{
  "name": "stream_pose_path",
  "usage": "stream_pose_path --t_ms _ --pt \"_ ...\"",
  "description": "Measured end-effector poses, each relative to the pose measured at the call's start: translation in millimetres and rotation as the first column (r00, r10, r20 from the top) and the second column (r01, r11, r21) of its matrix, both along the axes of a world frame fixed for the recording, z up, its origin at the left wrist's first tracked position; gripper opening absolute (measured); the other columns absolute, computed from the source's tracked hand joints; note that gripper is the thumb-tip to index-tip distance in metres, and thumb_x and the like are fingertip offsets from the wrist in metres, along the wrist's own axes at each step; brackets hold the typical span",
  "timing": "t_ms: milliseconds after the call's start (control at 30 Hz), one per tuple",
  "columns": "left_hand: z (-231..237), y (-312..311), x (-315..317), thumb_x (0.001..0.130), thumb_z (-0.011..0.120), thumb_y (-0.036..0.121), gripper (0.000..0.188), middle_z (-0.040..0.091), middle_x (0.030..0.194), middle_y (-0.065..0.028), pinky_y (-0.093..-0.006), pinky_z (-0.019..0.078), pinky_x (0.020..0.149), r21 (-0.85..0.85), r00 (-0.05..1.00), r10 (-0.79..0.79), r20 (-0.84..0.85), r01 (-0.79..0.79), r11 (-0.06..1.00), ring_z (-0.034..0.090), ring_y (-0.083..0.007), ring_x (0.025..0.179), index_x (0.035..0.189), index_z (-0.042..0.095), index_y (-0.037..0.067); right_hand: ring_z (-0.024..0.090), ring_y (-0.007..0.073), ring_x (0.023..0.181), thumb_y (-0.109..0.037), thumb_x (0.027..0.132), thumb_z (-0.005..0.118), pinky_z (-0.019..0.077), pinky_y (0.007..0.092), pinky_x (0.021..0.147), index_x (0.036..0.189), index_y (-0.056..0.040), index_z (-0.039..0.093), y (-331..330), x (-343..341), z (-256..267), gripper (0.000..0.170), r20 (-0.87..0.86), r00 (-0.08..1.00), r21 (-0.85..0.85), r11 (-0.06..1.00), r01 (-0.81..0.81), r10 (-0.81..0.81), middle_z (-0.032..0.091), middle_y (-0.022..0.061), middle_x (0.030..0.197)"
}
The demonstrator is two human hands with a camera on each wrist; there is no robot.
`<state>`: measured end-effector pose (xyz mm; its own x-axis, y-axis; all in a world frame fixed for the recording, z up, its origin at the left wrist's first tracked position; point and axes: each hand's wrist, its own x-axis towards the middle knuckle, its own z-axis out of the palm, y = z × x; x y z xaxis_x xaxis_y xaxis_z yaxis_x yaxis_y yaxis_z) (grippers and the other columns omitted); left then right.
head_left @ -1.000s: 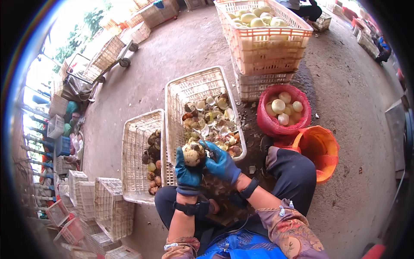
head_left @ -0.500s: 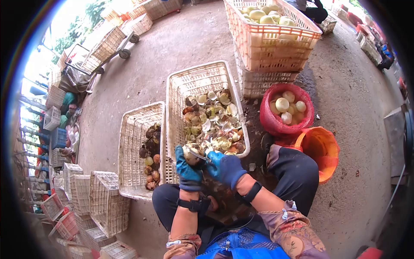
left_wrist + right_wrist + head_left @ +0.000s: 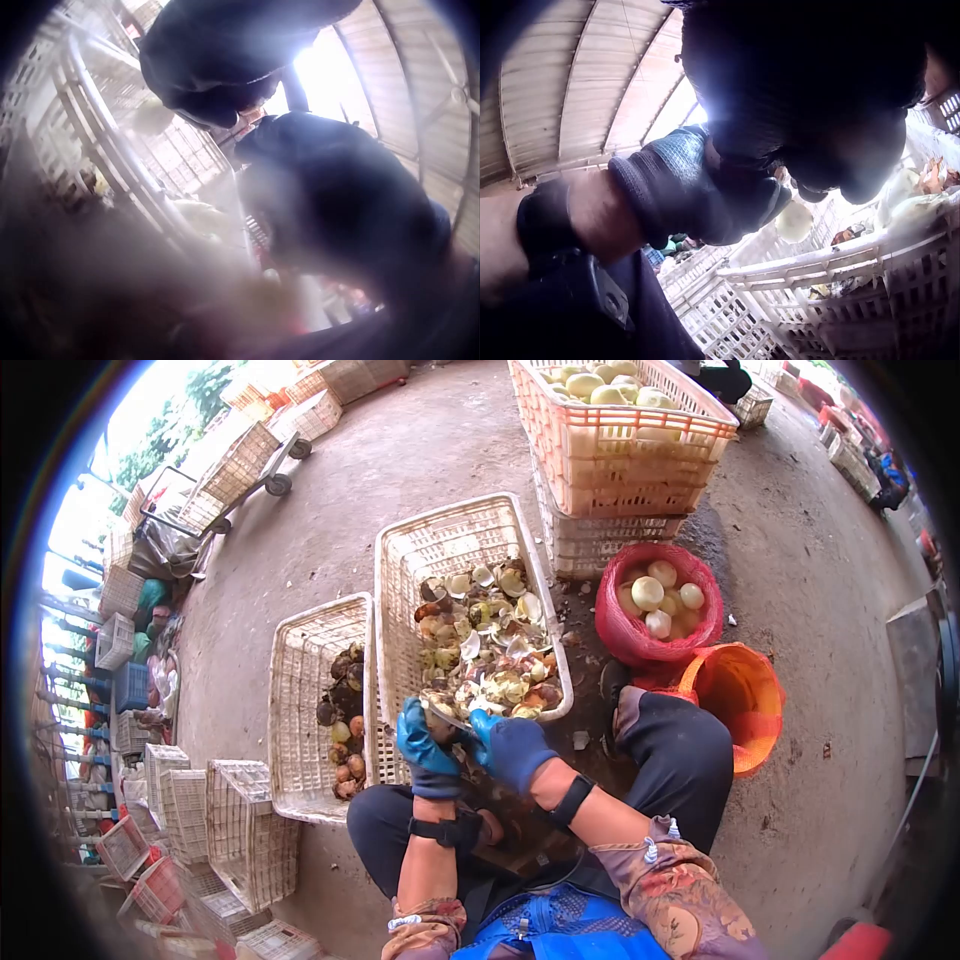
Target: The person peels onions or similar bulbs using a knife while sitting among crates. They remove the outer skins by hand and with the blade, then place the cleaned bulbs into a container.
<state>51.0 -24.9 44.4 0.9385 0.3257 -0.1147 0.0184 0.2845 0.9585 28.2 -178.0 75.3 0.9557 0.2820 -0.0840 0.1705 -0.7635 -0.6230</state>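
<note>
Over the near end of a crate of peelings, my gloved left hand holds a pale onion with its fingers around it. My gloved right hand grips a small knife, its blade at the onion's near side. Both gloves are blue, and the hands nearly meet at the onion. Onion skins and scraps fill the crate's bottom just beyond. Dark gloves block much of both wrist views, hiding the knife there.
At left, another crate holds unpeeled onions. A red mesh-lined bucket with peeled onions stands at right, beside an orange basket. Stacked crates of pale onions rise behind. Several crates stand at lower left.
The onion has been lowered toward the crate's near rim and turned in the left hand. The right hand has drawn the knife across it, and pale peelings have gathered below.
</note>
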Motion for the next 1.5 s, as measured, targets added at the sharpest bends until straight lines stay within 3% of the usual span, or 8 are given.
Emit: stream_pose_path --t_ms 133,333,467,500,733,933,1200,1500 --pt "5 -12 -10 0.096 0.057 0.034 0.031 0.059 0.092 -0.0042 -0.0307 0.0507 0.075 0.568 0.972 -0.048 0.232 -0.095 0.817 0.059 -0.0141 0.083 0.107 0.058 0.005 0.067 0.0372 0.079 -0.026 0.085 0.061 0.0523 0.0467 0.067 0.108 -0.0056 0.054 -2 14 2 0.032 -0.046 0.999 -0.017 1.0 0.014 -0.015 0.069 0.0182 0.086" --pt "11 -23 -10 0.092 0.062 0.032 0.028 0.061 0.098 -0.0053 -0.0327 0.0518 0.078 0.135 0.996 -0.019 0.091 0.006 0.991 0.061 -0.0181 0.088 0.108 0.058 0.009 0.067 0.0388 0.081 -0.025 0.086 0.062 0.0509 0.0462 0.066 0.097 -0.0021 0.057 3 24 -24 0.026 -0.168 0.975 0.252 0.95 0.186 -0.147 0.068 0.0239 0.089" --pt "2 -10 -6 0.091 0.06 0.037 0.033 0.064 0.106 -0.0064 -0.0405 0.0548 0.08 -0.33 0.994 -0.078 -0.076 0.049 0.943 0.063 -0.0239 0.099 0.116 0.061 0.015 0.062 0.0449 0.092 -0.031 0.086 0.061 0.0514 0.0467 0.075 0.108 -0.003 0.065 -3 26 -37 0.036 -0.535 0.841 0.626 0.635 0.453 -0.072 0.065 0.0272 0.098" --pt "10 -13 -6 0.093 0.058 0.041 0.034 0.065 0.106 -0.0052 -0.0407 0.0551 0.08 -0.406 0.991 -0.079 -0.111 0.027 0.913 0.063 -0.0228 0.099 0.114 0.061 0.016 0.062 0.0446 0.091 -0.031 0.086 0.061 0.0511 0.0469 0.075 0.107 -0.0034 0.064 -9 24 -23 0.035 -0.433 0.888 0.591 0.697 0.407 -0.152 0.066 0.026 0.097" --pt "7 -14 -8 0.092 0.06 0.038 0.034 0.063 0.111 -0.0074 -0.0419 0.0562 0.082 -0.291 0.998 -0.06 -0.024 0.051 0.955 0.062 -0.0252 0.1 0.117 0.059 0.014 0.066 0.0396 0.084 -0.028 0.086 0.061 0.0513 0.0483 0.07 0.1 -0.01 0.06 -19 1 13 0.023 -0.11 0.991 0.253 0.962 0.106 -0.08 0.068 0.0194 0.089" --pt "6 -14 -9 0.093 0.058 0.035 0.028 0.063 0.102 -0.0041 -0.0339 0.0551 0.075 -0.341 0.99 -0.11 -0.084 0.075 0.937 0.064 -0.0176 0.09 0.107 0.06 0.01 0.068 0.037 0.083 -0.023 0.087 0.059 0.0534 0.0479 0.07 0.108 -0.0083 0.057 -9 0 0 0.026 -0.088 0.995 0.049 0.997 0.056 -0.051 0.069 0.0196 0.091" --pt "-4 -15 -11 0.093 0.06 0.032 0.027 0.066 0.104 -0.0054 -0.0361 0.0544 0.083 0.09 0.996 -0.029 0.082 0.022 0.996 0.064 -0.0203 0.095 0.11 0.062 0.012 0.067 0.0395 0.088 -0.026 0.08 0.065 0.0536 0.047 0.076 0.11 -0.0064 0.06 2 22 -12 0.037 -0.194 0.972 0.036 0.989 0.143 -0.133 0.068 0.0223 0.094" --pt "-5 3 -4 0.091 0.063 0.032 0.032 0.063 0.112 -0.0053 -0.038 0.0536 0.084 -0.484 0.976 -0.208 -0.067 0.15 0.862 0.062 -0.0214 0.102 0.116 0.06 0.014 0.066 0.0394 0.091 -0.029 0.087 0.059 0.0512 0.0498 0.078 0.103 -0.0081 0.062 1 27 -17 0.027 -0.229 0.966 0.273 0.944 0.184 -0.121 0.067 0.0242 0.097"
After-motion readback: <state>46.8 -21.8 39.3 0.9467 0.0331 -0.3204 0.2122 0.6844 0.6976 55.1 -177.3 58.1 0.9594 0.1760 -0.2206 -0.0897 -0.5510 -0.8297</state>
